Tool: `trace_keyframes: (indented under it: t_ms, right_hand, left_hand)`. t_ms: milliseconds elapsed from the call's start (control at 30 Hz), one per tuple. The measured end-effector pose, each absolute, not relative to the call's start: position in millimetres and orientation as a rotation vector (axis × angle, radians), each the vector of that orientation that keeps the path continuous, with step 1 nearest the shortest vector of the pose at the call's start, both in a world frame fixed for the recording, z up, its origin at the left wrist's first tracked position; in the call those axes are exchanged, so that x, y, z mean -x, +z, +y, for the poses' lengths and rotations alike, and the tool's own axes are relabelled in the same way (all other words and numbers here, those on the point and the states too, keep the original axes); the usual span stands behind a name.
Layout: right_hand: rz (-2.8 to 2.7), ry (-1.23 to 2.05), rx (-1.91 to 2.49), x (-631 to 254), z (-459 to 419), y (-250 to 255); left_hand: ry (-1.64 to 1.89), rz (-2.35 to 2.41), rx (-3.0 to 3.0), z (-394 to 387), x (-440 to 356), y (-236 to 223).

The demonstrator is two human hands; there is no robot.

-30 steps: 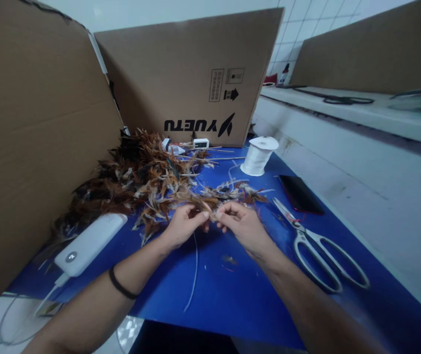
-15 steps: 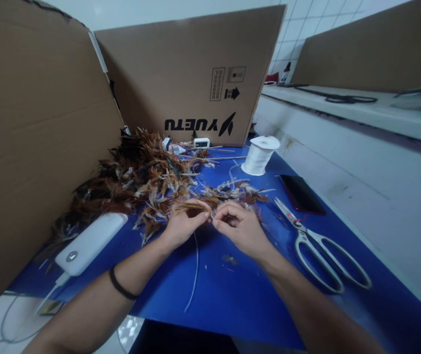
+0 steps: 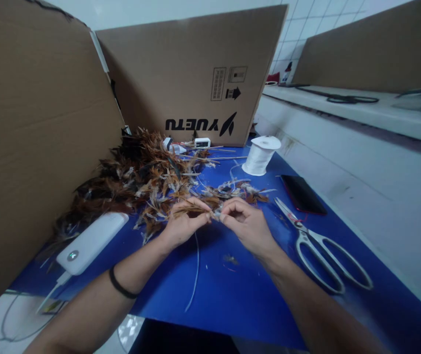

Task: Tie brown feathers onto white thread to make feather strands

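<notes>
My left hand is closed in a pinch on a small bundle of brown feathers, holding it by the quill ends above the blue table top. My right hand meets it from the right, fingers curled and pinched at the same quill ends. A thin white thread hangs from where the hands meet and trails toward me across the blue surface. A big heap of brown and orange feathers lies just behind and left of my hands.
White-handled scissors lie to the right, a dark phone beyond them. A white thread spool stands at the back. A white power bank with cable sits left. Cardboard panels wall off the left and back.
The hands have shifted only slightly; the feather bundle sits a little higher in my left hand's pinch and my right fingers have closed in on the quill ends.
</notes>
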State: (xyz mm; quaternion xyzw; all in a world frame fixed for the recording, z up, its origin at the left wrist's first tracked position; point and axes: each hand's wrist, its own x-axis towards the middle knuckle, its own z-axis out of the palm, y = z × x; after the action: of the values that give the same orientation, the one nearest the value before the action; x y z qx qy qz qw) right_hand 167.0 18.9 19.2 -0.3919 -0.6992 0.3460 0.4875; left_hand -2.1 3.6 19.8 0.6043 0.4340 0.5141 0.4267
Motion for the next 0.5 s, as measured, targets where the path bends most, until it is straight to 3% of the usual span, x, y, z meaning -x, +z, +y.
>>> trace_keyframes:
  t_ms: [233,500]
  right_hand:
    - [-1.661,0.780,0.981,-167.5,18.2,19.6]
    - [-1.979,0.455,0.779,-165.2,6.3,26.8]
  left_hand:
    - [1.306,1.050,-1.509,1.3,0.8,21.7]
    - [1.394,1.156,-1.540,1.8,3.0,14.1]
